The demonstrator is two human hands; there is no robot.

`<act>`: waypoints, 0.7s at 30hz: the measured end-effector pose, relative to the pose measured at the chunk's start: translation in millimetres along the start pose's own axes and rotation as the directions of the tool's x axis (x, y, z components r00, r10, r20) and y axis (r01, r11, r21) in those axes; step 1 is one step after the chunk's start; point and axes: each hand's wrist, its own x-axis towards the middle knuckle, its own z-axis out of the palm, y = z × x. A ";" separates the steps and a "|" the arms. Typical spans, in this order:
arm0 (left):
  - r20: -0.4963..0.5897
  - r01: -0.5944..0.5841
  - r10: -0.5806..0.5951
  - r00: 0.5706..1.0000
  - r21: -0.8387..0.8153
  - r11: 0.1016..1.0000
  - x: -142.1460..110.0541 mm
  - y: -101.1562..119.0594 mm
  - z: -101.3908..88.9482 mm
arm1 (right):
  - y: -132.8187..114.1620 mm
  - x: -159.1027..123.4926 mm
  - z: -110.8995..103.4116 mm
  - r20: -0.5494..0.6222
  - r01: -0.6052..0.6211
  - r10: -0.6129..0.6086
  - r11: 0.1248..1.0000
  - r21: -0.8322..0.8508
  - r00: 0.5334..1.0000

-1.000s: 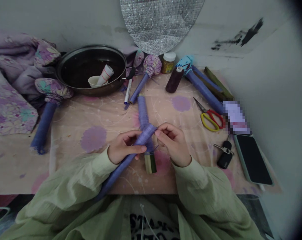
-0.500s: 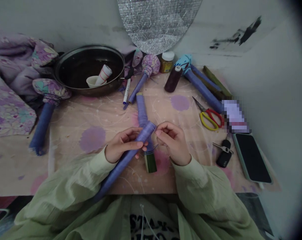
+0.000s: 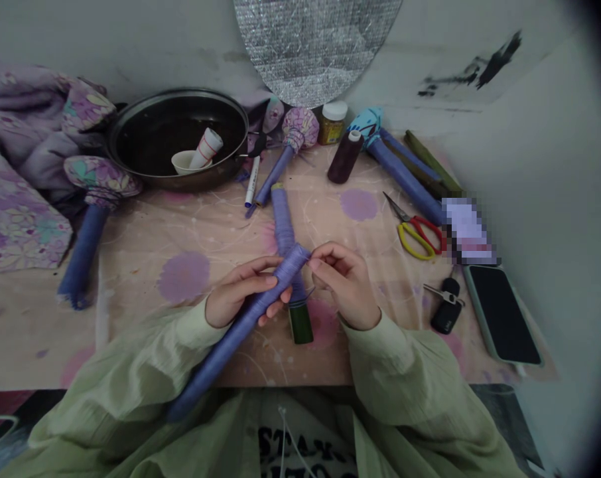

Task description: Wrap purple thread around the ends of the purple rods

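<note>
Your left hand (image 3: 241, 295) is curled closed around a long rod wrapped in purple thread (image 3: 225, 350), held slanting over the table. Your right hand (image 3: 345, 285) is half closed, and its fingertips (image 3: 316, 264) pinch the rod's upper end, above a second wrapped rod (image 3: 283, 222) lying on the printed table cover (image 3: 131, 245).

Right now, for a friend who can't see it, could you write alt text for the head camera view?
From the head camera, a left hand and a right hand hold a long rod wrapped in purple thread above a patterned table cover. A second wrapped rod lies beneath it; red-and-yellow scissors, a dark thread spool and a phone lie nearby.
</note>
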 end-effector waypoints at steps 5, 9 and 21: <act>0.078 0.005 -0.002 0.997 -0.033 0.999 -2.8 0.0 4.2 | 0.0 -0.5 -0.2 -0.004 0.002 -0.002 1.000 -0.005 1.000; 0.102 0.022 -0.018 0.995 -0.038 0.999 -2.0 -3.8 1.2 | -1.6 -1.9 0.8 0.011 -0.001 0.002 1.000 -0.019 1.000; 0.185 -0.028 0.044 0.982 -0.087 0.996 -2.0 0.9 0.8 | -3.7 -2.0 1.3 0.014 0.004 -0.003 0.999 -0.046 1.000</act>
